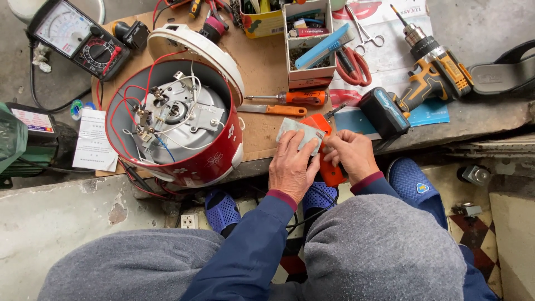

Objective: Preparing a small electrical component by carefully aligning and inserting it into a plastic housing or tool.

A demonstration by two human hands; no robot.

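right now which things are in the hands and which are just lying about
In hand:
left hand on grey pad
right hand on orange tool

Lying about:
cooker
multimeter
drill
screwdriver
scissors

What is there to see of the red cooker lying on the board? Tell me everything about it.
The red cooker lies tipped on its side on the wooden board, open underside facing up. Its shell looks like glossy red metal with pale flower prints. Inside show a silvery round plate, red and white wires and small metal terminals. A white rim piece leans against its upper edge. Neither hand touches it; the left hand is nearest.
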